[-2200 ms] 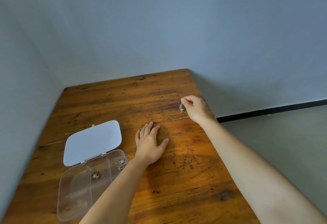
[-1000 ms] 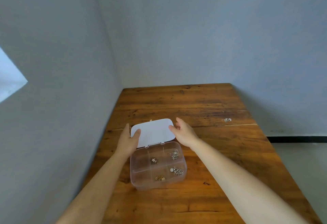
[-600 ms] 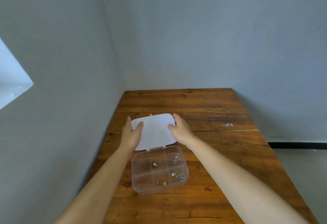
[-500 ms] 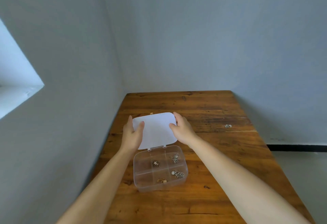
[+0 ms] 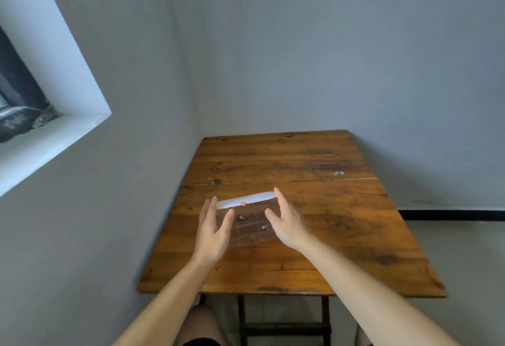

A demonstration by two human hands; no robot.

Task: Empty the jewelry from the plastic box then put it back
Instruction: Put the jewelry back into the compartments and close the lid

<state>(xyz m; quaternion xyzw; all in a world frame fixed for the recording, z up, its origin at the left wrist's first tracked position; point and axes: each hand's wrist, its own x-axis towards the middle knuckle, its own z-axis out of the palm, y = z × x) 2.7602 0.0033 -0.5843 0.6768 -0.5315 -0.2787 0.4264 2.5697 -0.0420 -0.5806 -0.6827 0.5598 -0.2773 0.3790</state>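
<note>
The clear plastic box [image 5: 250, 227] sits on the wooden table [image 5: 314, 209], nearer the left edge than the right and about midway between the near and far edges. Its white lid [image 5: 246, 199] is seen almost edge-on as a thin pale band along the far side of the box; whether it is fully closed or a little raised cannot be told. A small gold-coloured clasp [image 5: 243, 204] shows on the lid's near edge. Through the clear plastic the dividers between compartments are visible, with small pieces of jewelry [image 5: 241, 217] lying in several of them; which piece is which is too small to tell.

The left hand [image 5: 214, 229] stands at the box's left side, palm turned inward, fingers [image 5: 211, 203] straight and spread, their tips up by the left end of the lid. The right hand [image 5: 287, 222] mirrors it at the right side, palm inward, its longest fingertip touching or just beside the lid's right end. Both hands are loose and uncurled, flanking the box rather than gripping it.

One stray piece of jewelry [image 5: 338, 173] lies on the bare wood well apart from the box, toward the far right corner of the table. The table stands in a corner of grey walls, and a window recess [image 5: 54, 94] opens in the left wall.
</note>
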